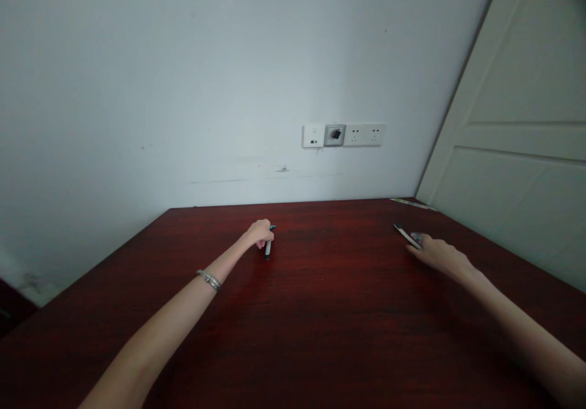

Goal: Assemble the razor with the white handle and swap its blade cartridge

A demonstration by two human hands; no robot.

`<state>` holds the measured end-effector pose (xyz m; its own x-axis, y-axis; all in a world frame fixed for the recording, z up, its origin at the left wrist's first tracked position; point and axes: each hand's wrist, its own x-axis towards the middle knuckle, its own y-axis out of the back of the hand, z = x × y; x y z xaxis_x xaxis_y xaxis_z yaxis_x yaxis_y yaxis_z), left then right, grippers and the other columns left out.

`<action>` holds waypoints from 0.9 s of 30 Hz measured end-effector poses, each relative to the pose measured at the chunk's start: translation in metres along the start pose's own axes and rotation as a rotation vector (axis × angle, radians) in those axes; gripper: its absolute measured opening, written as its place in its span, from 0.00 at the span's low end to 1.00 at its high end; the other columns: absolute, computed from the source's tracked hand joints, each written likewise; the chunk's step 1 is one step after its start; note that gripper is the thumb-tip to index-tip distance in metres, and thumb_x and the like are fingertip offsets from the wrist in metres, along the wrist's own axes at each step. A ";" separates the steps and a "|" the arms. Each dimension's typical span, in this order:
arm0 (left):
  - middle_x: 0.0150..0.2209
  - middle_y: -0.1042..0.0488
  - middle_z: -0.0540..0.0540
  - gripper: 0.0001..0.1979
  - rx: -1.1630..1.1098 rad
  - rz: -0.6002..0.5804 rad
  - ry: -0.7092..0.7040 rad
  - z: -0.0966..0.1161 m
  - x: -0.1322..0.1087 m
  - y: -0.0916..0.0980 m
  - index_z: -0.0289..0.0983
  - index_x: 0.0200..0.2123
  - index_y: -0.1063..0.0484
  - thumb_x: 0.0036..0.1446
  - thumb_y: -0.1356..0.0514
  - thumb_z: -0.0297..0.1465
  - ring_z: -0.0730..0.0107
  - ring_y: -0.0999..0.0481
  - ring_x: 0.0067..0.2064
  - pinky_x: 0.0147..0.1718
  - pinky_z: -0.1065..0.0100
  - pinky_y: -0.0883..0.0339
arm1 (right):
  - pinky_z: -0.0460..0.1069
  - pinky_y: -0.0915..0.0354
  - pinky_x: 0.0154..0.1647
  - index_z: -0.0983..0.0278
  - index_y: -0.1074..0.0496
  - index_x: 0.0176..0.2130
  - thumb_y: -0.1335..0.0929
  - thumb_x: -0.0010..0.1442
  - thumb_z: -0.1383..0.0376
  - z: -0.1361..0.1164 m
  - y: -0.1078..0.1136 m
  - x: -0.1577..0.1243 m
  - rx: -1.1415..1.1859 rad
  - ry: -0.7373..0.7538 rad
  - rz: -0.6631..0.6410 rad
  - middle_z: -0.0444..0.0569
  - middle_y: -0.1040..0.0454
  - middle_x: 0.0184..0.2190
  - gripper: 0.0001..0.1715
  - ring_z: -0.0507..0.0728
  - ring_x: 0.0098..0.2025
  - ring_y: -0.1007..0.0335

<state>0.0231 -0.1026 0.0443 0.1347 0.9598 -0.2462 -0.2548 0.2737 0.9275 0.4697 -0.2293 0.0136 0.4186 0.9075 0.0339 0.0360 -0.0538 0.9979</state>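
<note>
Both my arms reach out over a dark red wooden table (329, 311). My left hand (259, 233) is closed around a marker pen (268, 249) near the middle of the table; the pen's tip end touches the tabletop and a teal bit shows above my fingers. A silver bracelet (209, 279) sits on that wrist. My right hand (438, 254) lies on the table at the right, fingers pinched on a thin dark-and-white pen-like object (405, 235) that points up and left; a small greyish thing (417, 237) lies right beside the fingertips.
A white wall stands behind the table with a row of sockets (343, 135). A pale door (517, 152) rises at the right. A thin flat strip (412, 203) lies at the table's far right edge.
</note>
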 end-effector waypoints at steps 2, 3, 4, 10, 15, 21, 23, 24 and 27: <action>0.16 0.27 0.42 0.06 0.015 0.011 -0.008 0.000 0.000 -0.001 0.30 0.23 0.23 0.43 0.40 0.26 0.66 0.25 0.20 0.23 0.71 0.30 | 0.59 0.35 0.39 0.69 0.35 0.52 0.41 0.58 0.49 0.003 -0.003 0.004 0.008 -0.001 -0.005 0.67 0.27 0.43 0.32 0.71 0.42 0.27; 0.16 0.27 0.42 0.07 0.023 0.017 -0.013 0.001 0.000 -0.002 0.30 0.24 0.23 0.43 0.41 0.26 0.66 0.26 0.20 0.23 0.71 0.30 | 0.58 0.35 0.38 0.69 0.34 0.51 0.41 0.58 0.49 0.004 -0.004 0.005 0.012 -0.003 -0.004 0.67 0.26 0.43 0.32 0.71 0.42 0.27; 0.16 0.27 0.42 0.07 0.031 0.024 -0.017 0.001 -0.001 -0.002 0.30 0.24 0.23 0.43 0.41 0.26 0.66 0.26 0.19 0.23 0.71 0.30 | 0.58 0.35 0.38 0.69 0.34 0.50 0.41 0.58 0.50 0.005 -0.005 0.006 0.015 -0.008 -0.001 0.67 0.26 0.43 0.31 0.71 0.42 0.27; 0.15 0.29 0.44 0.09 0.083 0.054 -0.039 0.006 -0.011 0.000 0.29 0.25 0.24 0.44 0.43 0.26 0.68 0.28 0.18 0.22 0.72 0.32 | 0.57 0.35 0.38 0.70 0.33 0.49 0.40 0.58 0.52 0.010 -0.005 0.006 -0.004 -0.011 -0.009 0.68 0.27 0.43 0.29 0.70 0.42 0.27; 0.16 0.29 0.44 0.09 0.119 0.039 -0.048 0.005 -0.012 0.000 0.30 0.25 0.24 0.45 0.42 0.29 0.69 0.29 0.17 0.20 0.72 0.33 | 0.54 0.36 0.34 0.68 0.31 0.44 0.41 0.59 0.55 0.010 -0.004 0.009 -0.007 0.019 -0.070 0.64 0.26 0.41 0.23 0.67 0.40 0.26; 0.23 0.24 0.41 0.12 0.139 0.026 -0.079 0.002 -0.012 -0.001 0.30 0.26 0.25 0.48 0.44 0.33 0.71 0.30 0.17 0.18 0.72 0.34 | 0.51 0.39 0.32 0.70 0.29 0.32 0.40 0.60 0.62 0.002 -0.005 0.011 0.046 0.139 -0.019 0.62 0.25 0.33 0.17 0.64 0.35 0.26; 0.25 0.24 0.40 0.12 0.148 0.026 -0.084 0.002 -0.013 -0.001 0.30 0.27 0.25 0.48 0.44 0.33 0.72 0.30 0.17 0.18 0.72 0.34 | 0.50 0.40 0.33 0.70 0.29 0.30 0.40 0.61 0.62 -0.008 -0.004 0.008 0.065 0.174 0.007 0.62 0.25 0.32 0.17 0.63 0.36 0.27; 0.25 0.23 0.40 0.13 0.154 0.027 -0.086 0.003 -0.014 -0.001 0.30 0.27 0.25 0.48 0.44 0.34 0.72 0.30 0.17 0.19 0.72 0.34 | 0.50 0.40 0.33 0.70 0.29 0.30 0.40 0.61 0.62 -0.015 -0.003 0.006 0.079 0.195 0.019 0.61 0.25 0.32 0.17 0.63 0.36 0.27; 0.26 0.23 0.39 0.13 0.169 0.024 -0.083 0.004 -0.014 -0.001 0.30 0.28 0.25 0.49 0.44 0.34 0.73 0.31 0.17 0.19 0.72 0.34 | 0.48 0.41 0.33 0.69 0.29 0.31 0.39 0.59 0.61 -0.046 0.001 -0.003 0.143 0.257 0.045 0.58 0.24 0.30 0.15 0.60 0.35 0.27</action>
<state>0.0256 -0.1162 0.0474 0.2108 0.9557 -0.2057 -0.0951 0.2295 0.9687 0.4267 -0.2131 0.0171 0.1795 0.9778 0.1086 0.1582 -0.1376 0.9778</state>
